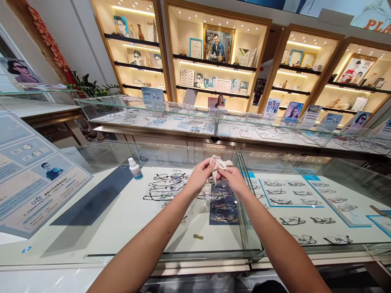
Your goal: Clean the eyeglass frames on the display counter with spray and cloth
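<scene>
Both of my arms reach out over a glass display counter (pixel 100 228) in an optician's shop. My left hand (pixel 200 176) and my right hand (pixel 232 179) meet above the counter's middle, and both pinch a small crumpled beige cloth (pixel 220 164). I cannot make out whether anything is wrapped inside the cloth. Under the glass, directly below my hands, lie rows of spectacle frames (pixel 166 185) on a pale tray.
A small white bottle with a blue label (pixel 135 168) stands on the glass to the left. A tilted information board (pixel 33 175) sits at the far left. More eyeglass frames (pixel 287 195) fill the case to the right. Further counters and lit wall shelves (pixel 214 61) stand behind.
</scene>
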A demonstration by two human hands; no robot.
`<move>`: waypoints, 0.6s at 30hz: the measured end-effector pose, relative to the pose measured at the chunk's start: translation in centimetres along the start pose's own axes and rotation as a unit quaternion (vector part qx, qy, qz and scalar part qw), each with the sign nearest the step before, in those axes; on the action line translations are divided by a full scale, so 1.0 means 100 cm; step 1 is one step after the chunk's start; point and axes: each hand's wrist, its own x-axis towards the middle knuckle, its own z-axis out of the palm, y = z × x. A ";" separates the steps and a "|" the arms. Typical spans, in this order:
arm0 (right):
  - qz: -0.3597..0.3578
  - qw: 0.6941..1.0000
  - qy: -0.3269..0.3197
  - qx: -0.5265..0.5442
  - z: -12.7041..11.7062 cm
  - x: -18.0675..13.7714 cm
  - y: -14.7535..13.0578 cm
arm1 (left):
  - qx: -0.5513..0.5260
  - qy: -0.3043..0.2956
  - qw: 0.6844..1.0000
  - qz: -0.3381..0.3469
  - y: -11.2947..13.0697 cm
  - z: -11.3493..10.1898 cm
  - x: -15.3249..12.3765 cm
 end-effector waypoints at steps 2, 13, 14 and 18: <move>-0.007 1.000 0.009 -0.004 -0.001 0.000 0.000 | -0.025 -0.008 1.000 -0.016 0.001 -0.001 0.000; -0.042 0.998 -0.006 -0.055 -0.002 0.001 0.003 | -0.006 0.003 1.000 -0.026 0.012 0.006 -0.006; -0.046 0.997 -0.008 -0.062 -0.001 0.000 0.004 | -0.009 0.002 1.000 -0.029 0.013 0.006 -0.006; -0.061 0.994 -0.017 -0.092 0.000 -0.005 0.001 | -0.018 0.006 0.999 -0.041 0.015 0.003 -0.005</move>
